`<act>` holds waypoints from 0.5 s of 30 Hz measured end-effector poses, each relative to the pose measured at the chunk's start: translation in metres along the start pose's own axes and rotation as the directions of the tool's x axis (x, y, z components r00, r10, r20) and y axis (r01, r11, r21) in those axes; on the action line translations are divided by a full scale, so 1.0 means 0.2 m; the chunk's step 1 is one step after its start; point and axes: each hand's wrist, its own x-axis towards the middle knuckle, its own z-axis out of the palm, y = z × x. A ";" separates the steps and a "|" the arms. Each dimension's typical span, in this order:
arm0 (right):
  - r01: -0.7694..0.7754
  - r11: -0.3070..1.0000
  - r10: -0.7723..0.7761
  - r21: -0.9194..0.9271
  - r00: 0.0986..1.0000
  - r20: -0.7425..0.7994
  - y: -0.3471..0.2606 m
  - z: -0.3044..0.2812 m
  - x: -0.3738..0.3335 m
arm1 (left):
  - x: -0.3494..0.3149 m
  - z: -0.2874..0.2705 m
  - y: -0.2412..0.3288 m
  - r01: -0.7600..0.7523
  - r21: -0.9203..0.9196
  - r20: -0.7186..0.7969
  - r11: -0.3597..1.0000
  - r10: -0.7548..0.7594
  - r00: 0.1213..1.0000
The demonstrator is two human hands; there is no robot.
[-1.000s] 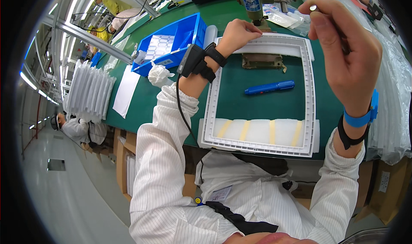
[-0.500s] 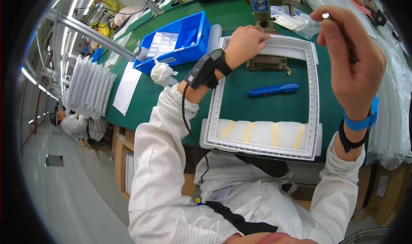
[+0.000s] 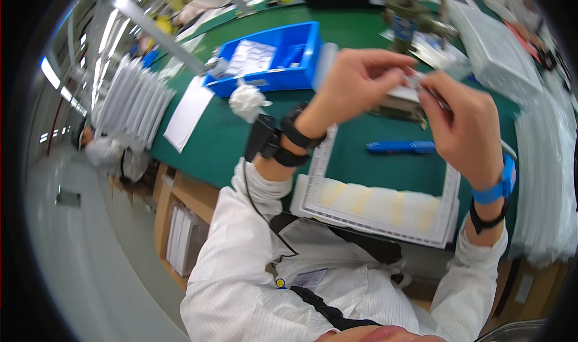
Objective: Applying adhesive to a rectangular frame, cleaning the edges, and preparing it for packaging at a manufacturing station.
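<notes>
Both my hands are raised and meet above a white rectangular frame (image 3: 313, 188) that lies on the green table mat. My left hand (image 3: 355, 83) and my right hand (image 3: 460, 125) pinch the same small pale part (image 3: 416, 81) between their fingertips; it is blurred and its shape is unclear. Inside the frame lie a blue pen (image 3: 400, 146) and a row of yellowish pads (image 3: 379, 200) along the near edge. A dark flat metal piece (image 3: 402, 108) sits on the frame's far side, partly hidden by my hands.
A blue bin (image 3: 283, 56) with white sheets stands at the back left, with a crumpled white wad (image 3: 247, 100) and a white paper sheet (image 3: 188, 110) near it. White trays (image 3: 129, 104) are stacked at the left. Clear bags (image 3: 551, 179) pile up at the right.
My left hand has lifted off the frame's far edge and come up to my right hand. My right hand has dropped lower and both now pinch the small part.
</notes>
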 end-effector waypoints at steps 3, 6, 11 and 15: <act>-0.018 0.999 0.017 0.033 1.000 0.007 0.00 0.00 -0.02 | -0.04 0.09 0.08 -0.155 0.057 -0.004 0.986 0.155 0.988; -0.011 0.999 0.010 0.035 1.000 0.006 -0.03 0.01 -0.04 | -0.06 0.13 0.12 -0.321 0.198 -0.058 0.926 0.338 0.939; -0.043 0.996 0.040 0.073 0.998 0.043 -0.04 0.08 -0.03 | -0.12 0.07 0.12 -0.308 0.287 -0.058 0.907 0.337 0.940; -0.015 0.997 0.014 0.069 1.000 0.023 -0.04 0.08 -0.02 | -0.10 0.07 0.12 -0.338 0.274 -0.046 0.901 0.363 0.931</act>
